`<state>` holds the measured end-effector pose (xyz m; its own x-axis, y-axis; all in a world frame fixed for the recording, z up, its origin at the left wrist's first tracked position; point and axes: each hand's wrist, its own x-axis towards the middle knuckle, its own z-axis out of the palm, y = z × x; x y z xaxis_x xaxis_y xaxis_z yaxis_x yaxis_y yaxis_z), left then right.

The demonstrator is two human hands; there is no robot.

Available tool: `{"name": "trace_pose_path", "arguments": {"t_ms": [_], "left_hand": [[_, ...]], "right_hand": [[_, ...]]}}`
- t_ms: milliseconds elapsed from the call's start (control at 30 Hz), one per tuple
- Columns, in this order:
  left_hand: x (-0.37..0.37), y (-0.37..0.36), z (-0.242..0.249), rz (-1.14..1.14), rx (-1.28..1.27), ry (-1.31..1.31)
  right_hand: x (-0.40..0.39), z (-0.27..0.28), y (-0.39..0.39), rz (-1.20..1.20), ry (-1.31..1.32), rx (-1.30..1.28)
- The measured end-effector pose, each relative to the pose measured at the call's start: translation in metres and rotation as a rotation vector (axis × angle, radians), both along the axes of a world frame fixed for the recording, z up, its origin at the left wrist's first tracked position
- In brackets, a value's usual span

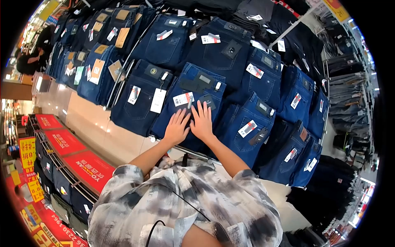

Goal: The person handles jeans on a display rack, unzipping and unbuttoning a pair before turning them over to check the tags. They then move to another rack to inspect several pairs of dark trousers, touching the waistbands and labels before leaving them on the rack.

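Both my hands lie flat on a folded pair of dark blue jeans [168, 108] in the front row of the display. My left hand [177, 126] rests on the lower part with its fingers stretched out. Just right of it, my right hand [202, 120] has its fingers spread, the tips touching a dark hang tag [210, 101]. A white price tag [183, 99] lies above my fingertips. To the left sits another folded pair of jeans [138, 109] with a long white tag [158, 101]. On the right is a further pair of jeans [236, 142].
Stacks of tagged jeans [263, 78] fill the sloping display, split by metal rails [131, 45]. Red sign boards [88, 166] top a rack at the lower left. Hanging trousers [349, 99] line the right side. A person in black [29, 61] is at the far left.
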<state>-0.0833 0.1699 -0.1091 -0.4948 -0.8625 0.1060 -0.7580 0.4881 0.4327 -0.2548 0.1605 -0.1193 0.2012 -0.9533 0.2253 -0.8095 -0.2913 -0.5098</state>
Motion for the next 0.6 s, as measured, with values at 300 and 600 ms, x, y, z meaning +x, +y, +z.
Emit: {"name": "trace_pose_path", "arguments": {"t_ms": [300, 600], "left_hand": [[0.028, 0.051, -0.014, -0.091, 0.115, 0.039], [0.17, 0.052, 0.009, -0.158, 0.329, 0.434]], "right_hand": [[0.038, 0.031, -0.043, 0.173, -0.005, -0.069], [0.066, 0.006, -0.026, 0.171, 0.359, -0.155]]}}
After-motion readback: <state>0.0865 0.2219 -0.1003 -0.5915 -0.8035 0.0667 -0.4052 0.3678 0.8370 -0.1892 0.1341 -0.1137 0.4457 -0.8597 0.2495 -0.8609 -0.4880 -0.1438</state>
